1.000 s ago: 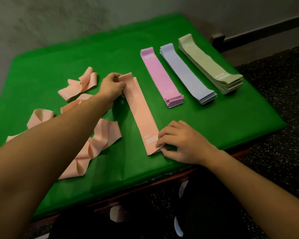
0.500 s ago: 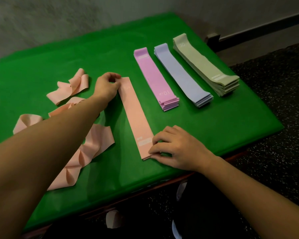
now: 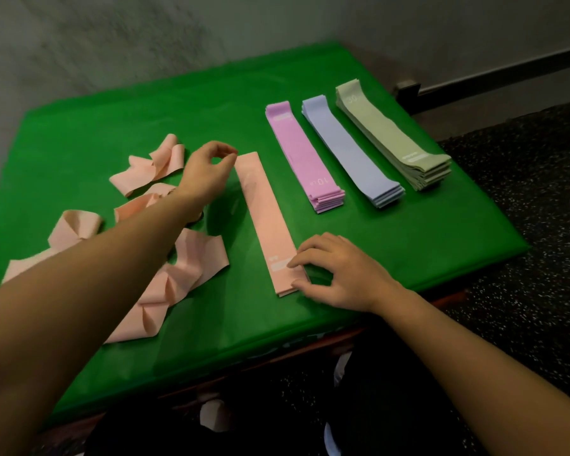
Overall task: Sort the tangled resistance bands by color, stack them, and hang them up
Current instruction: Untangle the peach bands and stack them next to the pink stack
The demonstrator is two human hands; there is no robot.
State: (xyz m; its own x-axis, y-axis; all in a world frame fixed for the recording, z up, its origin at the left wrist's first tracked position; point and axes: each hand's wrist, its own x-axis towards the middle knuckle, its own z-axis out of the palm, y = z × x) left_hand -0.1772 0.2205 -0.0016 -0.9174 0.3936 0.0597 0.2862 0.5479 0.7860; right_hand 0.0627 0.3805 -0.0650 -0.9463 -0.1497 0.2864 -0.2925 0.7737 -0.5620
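A flat peach band lies lengthwise on the green table, with thin layers showing at its near end. My right hand pinches that near end by the white label, index finger on top and thumb at the edge. My left hand hovers just left of the band's far end, fingers loosely curled and holding nothing. Tangled peach bands lie under and beside my left forearm, and another twisted peach band lies farther back. To the right are neat stacks of pink bands, lilac bands and sage green bands.
The table's near edge and right edge drop to a dark speckled floor. A grey wall stands behind the table. Bare green cloth lies at the back left and near the front right corner.
My left hand has let go of the peach band's far end and drawn slightly away from it. My right hand has stayed at the near end. The band now lies flat and straight.
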